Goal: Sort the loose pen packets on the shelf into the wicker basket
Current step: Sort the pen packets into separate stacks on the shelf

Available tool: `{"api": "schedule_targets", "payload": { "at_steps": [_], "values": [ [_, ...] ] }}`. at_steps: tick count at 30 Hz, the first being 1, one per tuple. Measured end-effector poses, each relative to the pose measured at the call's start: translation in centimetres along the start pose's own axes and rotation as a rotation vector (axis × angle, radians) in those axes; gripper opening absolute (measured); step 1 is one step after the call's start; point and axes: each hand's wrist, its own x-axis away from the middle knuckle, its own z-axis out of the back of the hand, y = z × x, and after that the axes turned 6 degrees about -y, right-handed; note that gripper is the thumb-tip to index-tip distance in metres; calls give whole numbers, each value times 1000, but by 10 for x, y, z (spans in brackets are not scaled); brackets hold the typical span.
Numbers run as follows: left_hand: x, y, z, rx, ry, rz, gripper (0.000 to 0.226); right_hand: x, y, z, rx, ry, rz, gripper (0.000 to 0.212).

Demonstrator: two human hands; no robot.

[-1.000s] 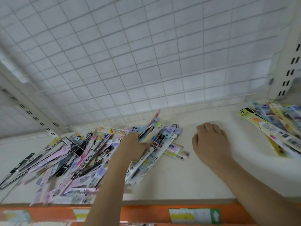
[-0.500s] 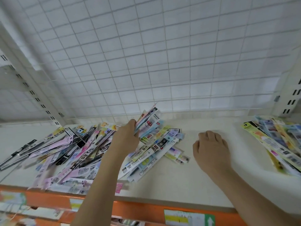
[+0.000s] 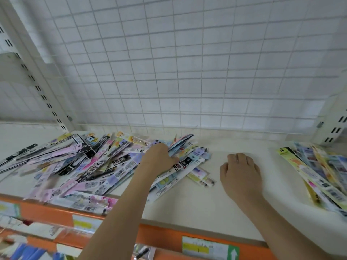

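The left hand (image 3: 158,158) lies on the right end of a large loose pile of pen packets (image 3: 90,166) spread across the left half of the white shelf (image 3: 206,199). Its fingers are curled round a small bunch of packets (image 3: 183,142), whose far ends tilt up off the pile toward the wire grid back panel (image 3: 187,72).

The right hand (image 3: 241,176) rests knuckles-up on bare shelf just right of the pile, fingers curled under and holding nothing, apart from the nearest packet.

A second, smaller heap of packets (image 3: 319,177) lies at the right edge of the shelf, well apart from both hands.

An orange front rail (image 3: 165,239) carrying a price label (image 3: 208,249) runs along the shelf's near edge. A slotted upright (image 3: 37,85) stands at the left rear.
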Motion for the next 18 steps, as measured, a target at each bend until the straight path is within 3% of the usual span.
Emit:
{"api": "schedule_targets", "payload": {
  "at_steps": [9, 14, 18],
  "values": [
    [3, 4, 27, -101, 148, -93, 18, -2, 4, 1, -17, -29, 26, 28],
    [18, -9, 36, -106, 27, -115, 25, -3, 3, -1, -19, -3, 23, 26],
    [27, -18, 21, -131, -185, -101, 35, -3, 2, -3, -18, 26, 18, 18]
  ]
}}
